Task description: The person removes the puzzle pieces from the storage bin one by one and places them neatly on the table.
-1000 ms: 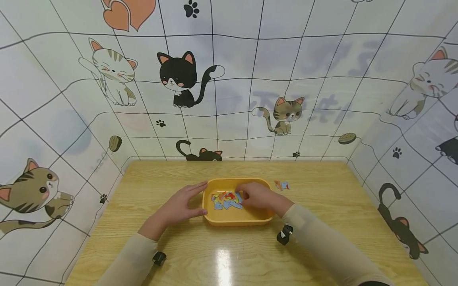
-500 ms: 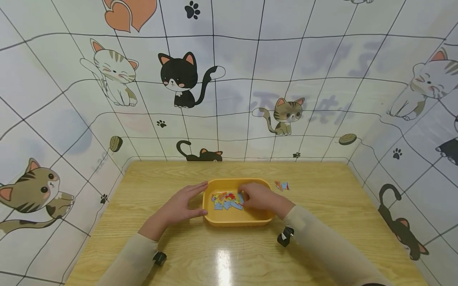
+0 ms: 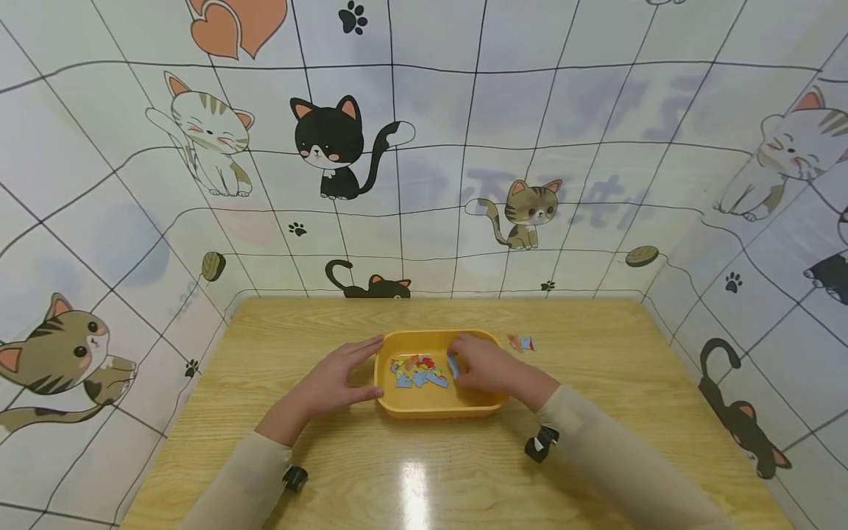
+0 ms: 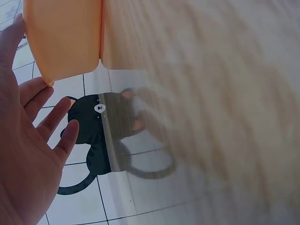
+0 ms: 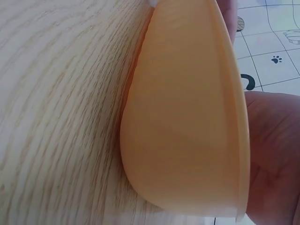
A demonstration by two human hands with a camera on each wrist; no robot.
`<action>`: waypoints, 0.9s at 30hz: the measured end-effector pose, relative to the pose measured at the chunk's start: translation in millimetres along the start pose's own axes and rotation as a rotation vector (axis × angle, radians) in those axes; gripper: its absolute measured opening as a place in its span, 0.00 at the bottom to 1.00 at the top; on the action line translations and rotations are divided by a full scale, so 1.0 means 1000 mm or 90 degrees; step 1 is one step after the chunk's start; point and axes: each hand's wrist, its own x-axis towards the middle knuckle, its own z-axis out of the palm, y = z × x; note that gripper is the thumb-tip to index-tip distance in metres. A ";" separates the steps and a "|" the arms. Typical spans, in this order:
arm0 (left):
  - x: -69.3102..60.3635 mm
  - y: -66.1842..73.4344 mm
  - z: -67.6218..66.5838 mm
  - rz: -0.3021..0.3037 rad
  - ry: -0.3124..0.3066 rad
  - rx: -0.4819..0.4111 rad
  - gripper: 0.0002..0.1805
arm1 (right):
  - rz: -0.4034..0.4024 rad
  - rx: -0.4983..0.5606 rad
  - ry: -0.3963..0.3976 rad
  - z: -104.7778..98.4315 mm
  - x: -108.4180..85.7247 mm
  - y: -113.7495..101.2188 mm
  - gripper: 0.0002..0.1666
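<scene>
A yellow tray (image 3: 442, 414) lies on the table with a small heap of colourful flat puzzle pieces (image 3: 419, 371) in its left half. My left hand (image 3: 334, 377) touches the tray's left end with spread fingers; in the left wrist view, fingertips of this hand (image 4: 33, 136) meet the rim. Inside the tray's right half, my right hand (image 3: 489, 366) pinches a light blue puzzle piece (image 3: 453, 366), held apart from the heap. In the right wrist view the tray wall (image 5: 187, 112) hides the fingers, and only part of the right hand (image 5: 274, 154) shows.
Beyond the tray's far right corner, a few puzzle pieces (image 3: 521, 343) lie on the wooden table (image 3: 331, 456). Sheeting printed with cartoon cats (image 3: 331, 147) stands behind the table and along both sides. Each wrist carries a small black camera (image 3: 295, 478).
My right hand has moved a little to the right inside the tray, drawing the light blue piece away from the heap. The left hand stays at the tray's end.
</scene>
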 end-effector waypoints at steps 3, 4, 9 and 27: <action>0.000 0.000 0.000 0.000 -0.001 0.001 0.52 | 0.000 0.025 0.000 -0.003 -0.004 0.001 0.25; 0.000 0.001 0.000 0.000 -0.001 0.001 0.52 | 0.002 0.036 -0.001 -0.004 -0.006 0.002 0.26; -0.001 0.002 -0.002 -0.004 -0.003 -0.003 0.52 | 0.004 0.074 0.000 -0.010 -0.011 0.007 0.28; -0.001 0.006 -0.004 -0.011 -0.006 -0.009 0.51 | -0.041 0.089 0.059 -0.032 -0.028 0.024 0.27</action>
